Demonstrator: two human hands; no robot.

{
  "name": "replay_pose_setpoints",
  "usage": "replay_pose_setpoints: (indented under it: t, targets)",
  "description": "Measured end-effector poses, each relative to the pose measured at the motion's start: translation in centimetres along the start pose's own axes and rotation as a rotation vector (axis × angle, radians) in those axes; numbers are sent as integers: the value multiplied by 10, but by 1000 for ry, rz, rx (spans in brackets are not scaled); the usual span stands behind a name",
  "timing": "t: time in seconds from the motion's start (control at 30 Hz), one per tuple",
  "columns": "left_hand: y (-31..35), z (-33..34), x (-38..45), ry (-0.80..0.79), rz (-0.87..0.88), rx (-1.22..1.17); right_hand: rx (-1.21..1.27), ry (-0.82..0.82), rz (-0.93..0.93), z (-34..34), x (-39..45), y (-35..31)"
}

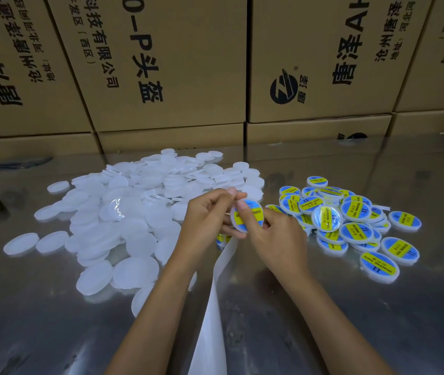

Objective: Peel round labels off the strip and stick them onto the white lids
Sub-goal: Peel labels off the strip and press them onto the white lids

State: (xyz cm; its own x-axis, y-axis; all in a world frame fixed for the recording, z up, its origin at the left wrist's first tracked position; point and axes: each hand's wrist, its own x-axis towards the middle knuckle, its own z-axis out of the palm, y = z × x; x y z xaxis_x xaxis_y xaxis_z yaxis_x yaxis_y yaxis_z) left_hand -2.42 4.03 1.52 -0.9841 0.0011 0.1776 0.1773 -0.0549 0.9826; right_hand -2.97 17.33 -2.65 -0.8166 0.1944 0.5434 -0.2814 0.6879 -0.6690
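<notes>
While both hands meet at centre, I log: left hand (207,215) grasps lid (246,216) by its edge | right hand (275,228) thumb presses label (250,212) onto lid face | strip (215,293) hangs below toward me | finished pile (350,217) lies right, nearer right hand.

A warehouse packing area: stacked printed cardboard cartons (166,63) wall in a shiny metal worktable (377,320) holding bulk lids (134,212).

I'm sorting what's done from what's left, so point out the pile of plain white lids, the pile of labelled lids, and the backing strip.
plain white lids (134,212), head view, middle of the pile.
labelled lids (356,212), head view, a yellow-banded label mid-pile.
backing strip (210,320), head view, bare white stretch between the forearms.
</notes>
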Motion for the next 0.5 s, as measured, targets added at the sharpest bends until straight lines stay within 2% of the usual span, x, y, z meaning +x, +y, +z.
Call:
replay_pose_setpoints:
  t: [0.17,0.23,0.33,0.5]
  targets:
    - [-4,5,-2,-168,20,-40,148,-20,131,1,7,8]
    - [-6,8,-2,-190,24,-38,178,-17,150,1,8,10]
    - [-9,7,0,-118,19,-75,224,-38,159,5,7,8]
    - [-9,0,3,-2,-6,-70,485,-163,137,5,5,4]
